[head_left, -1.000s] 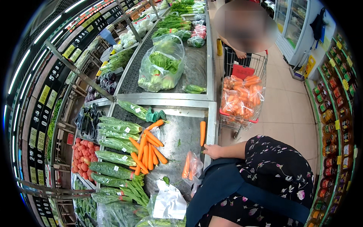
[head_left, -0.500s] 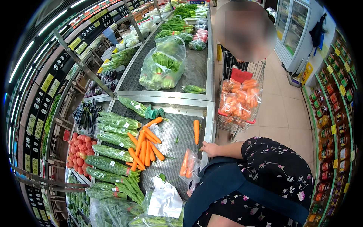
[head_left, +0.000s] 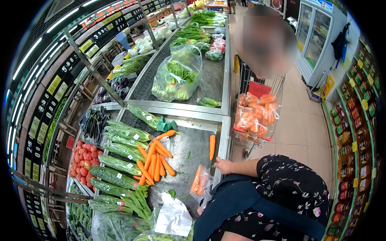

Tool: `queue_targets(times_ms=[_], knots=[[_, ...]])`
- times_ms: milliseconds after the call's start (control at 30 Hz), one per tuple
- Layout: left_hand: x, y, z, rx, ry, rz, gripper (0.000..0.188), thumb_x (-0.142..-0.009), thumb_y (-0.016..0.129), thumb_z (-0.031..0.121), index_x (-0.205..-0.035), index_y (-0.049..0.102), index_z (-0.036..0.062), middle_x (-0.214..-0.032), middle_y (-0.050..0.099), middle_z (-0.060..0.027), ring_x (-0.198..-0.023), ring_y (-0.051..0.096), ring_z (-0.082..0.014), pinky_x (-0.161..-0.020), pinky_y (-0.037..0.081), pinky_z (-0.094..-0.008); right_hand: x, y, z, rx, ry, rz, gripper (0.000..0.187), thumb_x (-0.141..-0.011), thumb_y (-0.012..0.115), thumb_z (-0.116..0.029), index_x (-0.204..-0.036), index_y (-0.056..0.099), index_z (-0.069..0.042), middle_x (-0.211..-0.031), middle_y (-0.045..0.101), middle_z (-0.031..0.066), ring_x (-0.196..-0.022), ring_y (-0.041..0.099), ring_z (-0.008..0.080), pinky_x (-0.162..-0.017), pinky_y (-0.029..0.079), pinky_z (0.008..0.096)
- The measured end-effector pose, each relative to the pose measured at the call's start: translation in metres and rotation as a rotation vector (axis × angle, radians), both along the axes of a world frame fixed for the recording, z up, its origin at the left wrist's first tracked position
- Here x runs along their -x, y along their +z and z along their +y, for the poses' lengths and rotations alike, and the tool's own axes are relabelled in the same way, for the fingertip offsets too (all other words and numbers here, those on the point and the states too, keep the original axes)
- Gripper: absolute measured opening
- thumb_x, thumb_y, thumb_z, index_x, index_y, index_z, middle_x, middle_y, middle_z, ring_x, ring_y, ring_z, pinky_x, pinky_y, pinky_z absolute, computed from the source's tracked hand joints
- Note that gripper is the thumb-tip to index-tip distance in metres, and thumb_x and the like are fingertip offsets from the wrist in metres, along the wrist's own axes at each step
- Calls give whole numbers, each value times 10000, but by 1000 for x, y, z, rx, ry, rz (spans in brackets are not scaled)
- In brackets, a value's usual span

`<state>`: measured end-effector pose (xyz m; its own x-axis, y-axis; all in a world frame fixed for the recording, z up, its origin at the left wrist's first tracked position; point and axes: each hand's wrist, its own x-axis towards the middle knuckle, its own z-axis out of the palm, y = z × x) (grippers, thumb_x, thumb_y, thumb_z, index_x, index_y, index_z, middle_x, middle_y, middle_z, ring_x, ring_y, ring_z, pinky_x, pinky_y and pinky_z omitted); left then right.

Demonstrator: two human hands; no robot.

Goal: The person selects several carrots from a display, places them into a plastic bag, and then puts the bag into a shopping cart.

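Observation:
My right hand (head_left: 223, 165) is at the counter's metal rim, just below a single loose carrot (head_left: 212, 147). Its fingers are curled together, and anything between them is too small to make out. Farther down, my left hand (head_left: 200, 210) shows only a sliver beside the dark apron. It seems closed on the mouth of a clear plastic bag (head_left: 206, 193) with a few carrots (head_left: 196, 180) inside. A heap of loose carrots (head_left: 153, 164) lies to the left, against wrapped green vegetables (head_left: 120, 164). White paper (head_left: 173, 217) lies in front.
A cart (head_left: 277, 90) with bagged carrots (head_left: 257, 112) stands across the aisle side of the counter, a person (head_left: 263, 44) behind it. Bagged greens (head_left: 177, 78) sit on the farther counter section. Shelves of jars (head_left: 350, 160) line the right.
The whole view has shifted slightly, so the counter and cart appear a little lower. Both hands and the bag keep about the same places on the counter.

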<state>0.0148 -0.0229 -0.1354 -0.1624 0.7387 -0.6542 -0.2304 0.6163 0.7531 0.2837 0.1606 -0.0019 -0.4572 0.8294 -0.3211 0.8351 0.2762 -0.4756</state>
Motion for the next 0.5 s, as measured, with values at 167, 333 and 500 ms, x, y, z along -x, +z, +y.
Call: queue_targets(times_ms=[167,333,500], knots=[[-3,4,-4,7,2,13,151,-890,551,161,-855,582,17,-706,534,-11,-671,472,-100,-656,400,-251,-1,-11,1,-10,10,-4,499,-611,653,-71,-1097,547,-113,-1056,418,146,-934,552,333,-791,474,415],[-4,3,-5,6,7,18,158,-890,551,165,-858,588,16,-719,550,-16,-689,487,-104,-675,408,-254,-2,-13,4,6,5,21,488,-605,670,-82,-1078,556,-115,-1047,420,140,-925,553,330,-778,476,418],[-5,0,-5,-6,29,20,165,-890,550,170,-861,594,14,-733,565,-21,-707,501,-108,-693,416,-257,-2,-4,7,15,9,25,462,-601,663,-75,-1051,569,-119,-1042,425,144,-918,555,336,-769,481,420]])
